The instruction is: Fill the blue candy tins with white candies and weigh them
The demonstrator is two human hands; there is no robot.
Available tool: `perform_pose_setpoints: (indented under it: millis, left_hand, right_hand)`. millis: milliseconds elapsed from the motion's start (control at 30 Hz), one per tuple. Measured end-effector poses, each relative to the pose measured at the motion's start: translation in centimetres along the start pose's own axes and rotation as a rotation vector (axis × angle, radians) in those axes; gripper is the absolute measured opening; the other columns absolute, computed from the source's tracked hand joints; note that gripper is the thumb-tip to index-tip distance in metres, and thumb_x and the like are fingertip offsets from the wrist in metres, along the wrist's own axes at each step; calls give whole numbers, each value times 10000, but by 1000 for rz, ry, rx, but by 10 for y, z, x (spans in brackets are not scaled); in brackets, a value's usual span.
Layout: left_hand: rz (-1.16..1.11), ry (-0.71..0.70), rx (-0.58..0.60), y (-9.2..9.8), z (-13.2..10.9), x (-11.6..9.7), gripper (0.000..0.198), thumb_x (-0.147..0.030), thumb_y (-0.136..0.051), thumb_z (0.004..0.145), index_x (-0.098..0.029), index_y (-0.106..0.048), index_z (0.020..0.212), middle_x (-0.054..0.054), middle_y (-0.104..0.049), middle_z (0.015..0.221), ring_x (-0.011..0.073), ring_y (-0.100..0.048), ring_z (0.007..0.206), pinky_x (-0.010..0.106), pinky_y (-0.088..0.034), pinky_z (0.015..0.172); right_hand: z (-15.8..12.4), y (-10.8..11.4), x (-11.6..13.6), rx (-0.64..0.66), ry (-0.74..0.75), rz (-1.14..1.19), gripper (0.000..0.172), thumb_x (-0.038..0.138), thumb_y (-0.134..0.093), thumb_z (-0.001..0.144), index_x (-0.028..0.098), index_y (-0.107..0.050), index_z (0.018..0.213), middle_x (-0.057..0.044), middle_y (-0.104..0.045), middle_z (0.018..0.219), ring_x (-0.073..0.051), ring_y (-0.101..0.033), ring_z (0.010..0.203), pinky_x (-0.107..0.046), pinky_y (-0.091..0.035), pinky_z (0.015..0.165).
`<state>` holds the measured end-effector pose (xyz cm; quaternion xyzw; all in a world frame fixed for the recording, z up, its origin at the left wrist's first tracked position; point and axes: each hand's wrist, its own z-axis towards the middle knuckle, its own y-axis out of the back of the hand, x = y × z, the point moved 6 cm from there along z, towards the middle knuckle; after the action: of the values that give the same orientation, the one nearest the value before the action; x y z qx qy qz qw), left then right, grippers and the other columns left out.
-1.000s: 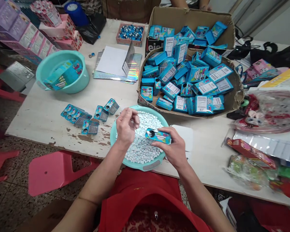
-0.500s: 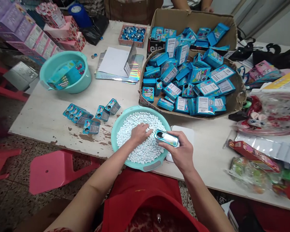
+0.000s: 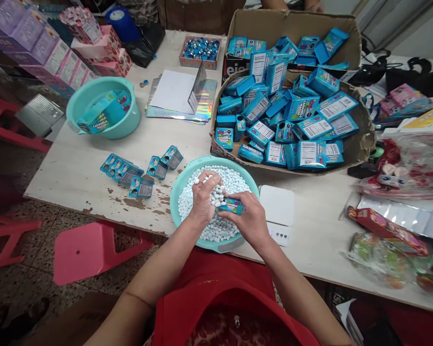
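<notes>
Over a turquoise basin (image 3: 176, 211) of small white candies (image 3: 223, 234), my left hand (image 3: 203, 196) is cupped around a heap of the candies (image 3: 217, 195). My right hand (image 3: 250, 216) grips a small blue candy tin (image 3: 233, 205) by its sides, tilted, with its end against the candies in my left palm. The tin's opening is hidden by the candies and fingers. Left of the basin stand several similar tins (image 3: 140, 187) with round holes in their tops. A white scale (image 3: 279, 206) lies just right of the basin.
A torn cardboard box (image 3: 364, 139) heaped with blue tins stands behind the basin, another box (image 3: 292, 24) beyond it. Farther left are a second turquoise basin (image 3: 132, 122), silvery sheets (image 3: 207, 103) and a tray of caps (image 3: 201, 50). A pink stool (image 3: 79, 252) stands below; another person's hands show at the far edge.
My left hand has risen from the candies with a handful and turned palm toward the tin. The right hand has moved the tin left and tilted it to meet that handful.
</notes>
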<state>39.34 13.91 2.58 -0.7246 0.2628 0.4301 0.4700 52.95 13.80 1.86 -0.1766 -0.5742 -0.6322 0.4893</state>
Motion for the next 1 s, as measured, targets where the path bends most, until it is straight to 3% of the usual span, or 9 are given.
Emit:
perform_pose_setpoints:
  millis: [200,567,800,1000]
  left_hand:
    - [20,-81,66,-8,1,-6,182,-313,-659,745,-178,-539,718,-22,-552,653,98,-547,551,230,-467,528]
    - [72,-147,-10,-15,-3,-17,300,-400,-661,777,-178,-507,644,-37,-522,572,84,-519,492,219,-430,496]
    - [169,-193,-47,-16,-8,-17,438,-473,-647,774,-173,-469,508,-13,-518,540,101,-539,544,250,-463,583]
    - [212,-209,-10,-22,-8,-15,374,-484,-650,778,-181,-510,610,-29,-524,552,91,-522,512,234,-445,542]
  right_hand:
    - [4,4,10,-26,34,29,396,517,-727,712,234,-630,970,-52,-662,882,-243,-595,857,-385,-471,753]
    - [3,10,12,-72,-59,151,379,496,-760,685,228,-645,926,-40,-648,865,-233,-612,858,-381,-484,774]
    - [1,8,8,-99,-107,207,387,481,-783,662,238,-641,928,-33,-647,883,-235,-614,881,-395,-486,806]
    - [-1,9,9,-113,-82,207,360,464,-767,690,224,-637,925,-43,-645,884,-237,-607,875,-396,-481,796]
